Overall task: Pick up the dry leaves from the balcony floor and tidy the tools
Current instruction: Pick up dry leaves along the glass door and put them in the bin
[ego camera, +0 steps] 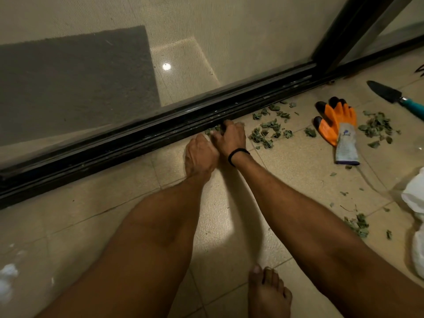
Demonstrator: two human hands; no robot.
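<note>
**Leaf-picking along the balcony threshold**

Beige tiled floor (298, 171) fills the near half. On its far side a black sliding-door track (114, 145) runs from the left edge up to the far right. A dark mat (75, 83) lies beyond the screen.

Both bare forearms reach to the track. The left hand (199, 154) rests knuckles-up on the tile with its fingers curled under, and I cannot tell what, if anything, it holds. The right hand (229, 136), touching it, curls its fingers round dry leaves (263, 134) at the track's edge.

More leaves lie scattered to the right, around orange gloves (339, 127) that lie flat on the tile. Beyond the gloves, at far right, lies a trowel (385, 91) with a teal handle. A white bag (413, 196) sits at the right edge. The right wrist wears a black wristband (237, 154).
</note>
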